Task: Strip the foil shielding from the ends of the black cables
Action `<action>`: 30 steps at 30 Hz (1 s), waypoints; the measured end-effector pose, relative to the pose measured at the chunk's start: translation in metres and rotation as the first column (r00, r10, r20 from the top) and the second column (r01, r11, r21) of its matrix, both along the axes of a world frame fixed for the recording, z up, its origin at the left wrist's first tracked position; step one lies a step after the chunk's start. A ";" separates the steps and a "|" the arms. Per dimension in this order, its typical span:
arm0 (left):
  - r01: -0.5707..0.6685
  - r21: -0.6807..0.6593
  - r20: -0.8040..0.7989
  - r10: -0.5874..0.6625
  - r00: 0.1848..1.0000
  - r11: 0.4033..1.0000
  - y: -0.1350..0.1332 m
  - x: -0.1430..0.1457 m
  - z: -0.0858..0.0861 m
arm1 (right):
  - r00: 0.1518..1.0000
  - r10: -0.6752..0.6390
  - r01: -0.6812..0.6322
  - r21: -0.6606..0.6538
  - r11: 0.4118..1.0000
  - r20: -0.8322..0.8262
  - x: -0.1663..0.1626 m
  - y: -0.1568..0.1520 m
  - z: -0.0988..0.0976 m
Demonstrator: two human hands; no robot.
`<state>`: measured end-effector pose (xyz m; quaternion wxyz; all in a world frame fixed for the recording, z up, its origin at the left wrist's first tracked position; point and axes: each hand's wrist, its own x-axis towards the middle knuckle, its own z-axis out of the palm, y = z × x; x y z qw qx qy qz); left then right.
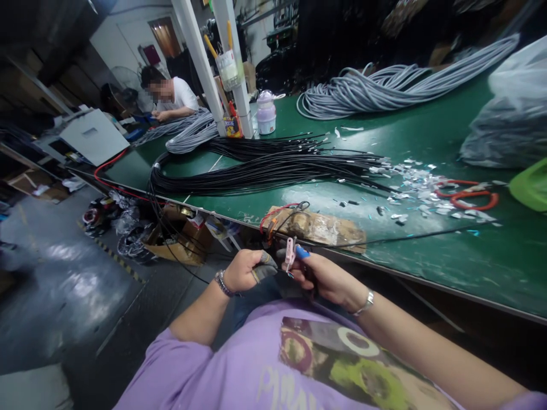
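Below the table's front edge, my left hand (247,270) is closed with grey finger covers pinching the end of a thin black cable (427,234). My right hand (327,279) is closed round a small pink and blue tool (293,253) held against that cable end. The cable runs up and right across the green table (491,262). A brown taped block (325,226) with red wires lies on the edge just above both hands.
A bundle of black cables (265,168) lies across the table, with white scraps (410,182) and red-handled scissors (470,196) to the right. Grey cable coils (397,85) and a plastic bag (513,108) sit behind. Another person (171,97) works far left. Cardboard boxes (179,239) stand on the floor.
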<state>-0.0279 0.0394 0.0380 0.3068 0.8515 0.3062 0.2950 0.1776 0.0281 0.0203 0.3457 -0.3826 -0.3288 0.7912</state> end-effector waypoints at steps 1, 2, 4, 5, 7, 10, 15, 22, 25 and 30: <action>-0.012 0.014 0.009 0.011 1.000 1.000 0.001 0.000 0.000 | 0.999 -0.013 0.012 0.056 0.998 0.029 -0.003 0.000 0.001; -0.028 0.027 0.019 0.027 0.999 0.999 0.003 -0.001 -0.001 | 0.996 -0.057 0.048 0.125 0.991 0.073 -0.005 0.000 0.001; -0.060 0.047 0.036 0.059 0.998 0.997 0.006 -0.001 -0.004 | 0.971 -0.194 0.153 0.257 0.954 0.142 -0.008 0.001 0.000; -0.072 0.050 0.042 0.070 0.997 0.996 0.007 -0.001 -0.006 | 0.957 -0.245 0.193 0.290 0.937 0.155 -0.009 0.001 -0.001; -0.077 0.042 0.048 0.075 0.996 0.996 0.009 -0.001 -0.009 | 0.959 -0.249 0.211 0.250 0.945 0.133 -0.011 0.003 -0.003; -0.047 0.009 0.059 0.046 0.997 0.999 0.012 0.000 -0.014 | 0.986 -0.169 0.167 0.072 0.983 0.010 -0.014 0.006 -0.004; -0.011 -0.058 0.067 0.015 0.998 0.998 0.014 0.003 -0.019 | 0.967 -0.228 0.225 -0.036 0.974 -0.111 -0.018 0.009 -0.003; -0.005 -0.077 0.040 0.008 0.999 0.997 0.015 0.005 -0.021 | 0.963 -0.262 0.259 -0.043 0.965 -0.066 -0.020 0.007 -0.008; -0.009 -0.076 0.035 0.011 0.999 0.997 0.016 0.005 -0.022 | 0.955 -0.290 0.288 -0.042 0.957 -0.064 -0.020 0.006 -0.010; 0.001 -0.068 0.013 0.000 1.000 0.998 0.012 0.003 -0.023 | 0.953 -0.292 0.284 -0.098 0.954 -0.083 -0.018 0.003 -0.014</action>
